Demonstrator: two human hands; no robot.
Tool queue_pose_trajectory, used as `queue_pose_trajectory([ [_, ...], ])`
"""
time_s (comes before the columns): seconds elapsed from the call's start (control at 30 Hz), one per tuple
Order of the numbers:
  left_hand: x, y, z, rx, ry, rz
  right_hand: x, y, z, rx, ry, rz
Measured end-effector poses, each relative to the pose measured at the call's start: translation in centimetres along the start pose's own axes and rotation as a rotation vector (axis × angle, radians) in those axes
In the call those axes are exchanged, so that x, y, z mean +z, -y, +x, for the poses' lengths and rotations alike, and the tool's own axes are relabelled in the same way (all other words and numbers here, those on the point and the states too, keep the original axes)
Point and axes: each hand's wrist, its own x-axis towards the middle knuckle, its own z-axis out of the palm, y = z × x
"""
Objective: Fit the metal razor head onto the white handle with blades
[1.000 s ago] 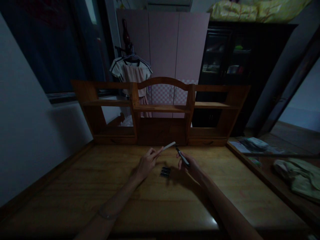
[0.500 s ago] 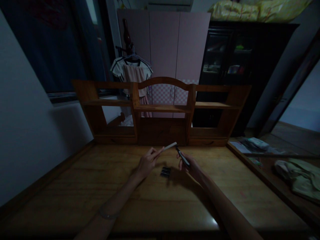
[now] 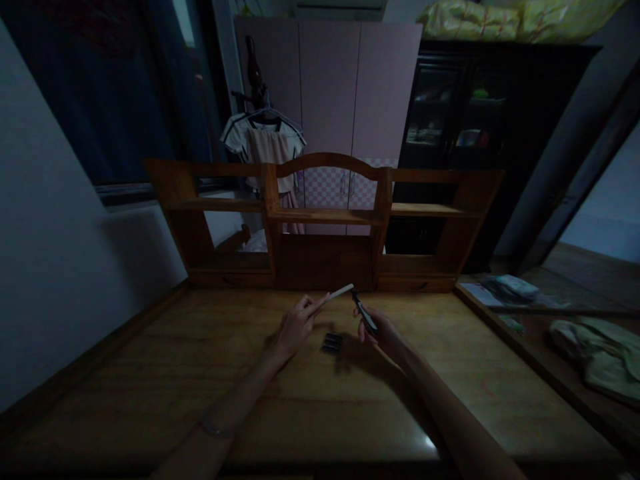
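Note:
My left hand [image 3: 297, 325] pinches one end of a slim white stick-like piece [image 3: 341, 292], its free end pointing up and to the right. What exactly this piece is, I cannot make out. My right hand [image 3: 376, 327] is closed around a black and light-grey razor [image 3: 367, 317], whose dark head points up and left. The razor's head is close to the tip of the white piece; whether they touch I cannot tell. Below and between the hands, a small black pack with ridged rows [image 3: 332, 343] lies on the wooden desk [image 3: 210, 373].
A wooden shelf unit [image 3: 325, 217] stands along the desk's back edge. To the right, beyond a raised edge, lie pale cloth [image 3: 595, 353] and a wrapped bundle [image 3: 513, 288]. Behind are a pink wardrobe [image 3: 330, 93] and hanging clothes [image 3: 265, 140]. The room is dim.
Hardly anything differs. The razor in my right hand has tilted or shifted very slightly; the left hand and white piece stay in nearly the same place.

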Motion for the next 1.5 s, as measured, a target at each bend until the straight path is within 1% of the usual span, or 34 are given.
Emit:
queue_pose_trajectory([
  [0.13,-0.2,0.1,0.0,-0.009,-0.062,-0.033,0.1,0.1,-0.1,-0.005,-0.002,-0.001],
  [0.2,-0.3,-0.1,0.0,0.022,-0.048,-0.058,0.1,0.1,-0.1,-0.003,-0.004,-0.003],
  [0.27,-0.1,-0.2,0.0,0.040,-0.007,-0.062,0.0,0.1,-0.1,0.002,0.004,0.001],
  [0.33,0.0,-0.1,-0.1,0.024,0.012,-0.047,-0.1,0.0,0.0,0.008,0.017,0.011],
  [0.43,-0.1,0.2,0.0,-0.026,-0.036,-0.042,-0.3,-0.2,0.2,0.015,0.017,0.018],
  [0.53,-0.3,0.3,0.1,-0.009,-0.072,-0.079,-0.3,-0.2,0.3,0.010,-0.008,0.003],
  [0.6,-0.3,0.1,0.1,0.031,-0.060,-0.096,-0.2,-0.1,0.2,0.009,-0.022,-0.008],
  [0.7,0.0,-0.2,0.0,0.068,0.002,-0.070,0.0,0.0,0.0,0.016,-0.032,-0.008],
  [0.77,0.2,-0.2,-0.1,0.048,0.023,-0.035,0.1,0.1,-0.2,0.020,-0.039,0.003],
  [0.9,0.0,0.5,-0.1,-0.021,-0.041,-0.031,0.1,0.3,-0.2,0.007,-0.052,0.027],
  [0.97,-0.1,0.6,0.0,-0.019,-0.056,-0.057,0.1,0.4,-0.3,-0.006,-0.055,0.029],
  [1.1,0.4,0.5,-0.1,0.027,0.005,-0.090,0.2,0.4,-0.3,-0.003,-0.041,0.036],
  [1.17,0.6,0.7,-0.1,0.017,0.019,-0.081,0.1,0.2,-0.3,0.015,-0.037,0.044],
  [1.3,0.4,1.3,0.0,-0.030,-0.030,-0.088,0.0,0.0,-0.1,0.017,-0.026,0.046],
  [1.4,0.2,0.9,0.0,0.010,-0.056,-0.138,0.0,0.0,-0.2,0.010,-0.027,0.030],
  [1.5,0.3,0.1,-0.1,0.065,-0.023,-0.163,0.1,0.2,-0.3,0.011,-0.017,0.019],
])
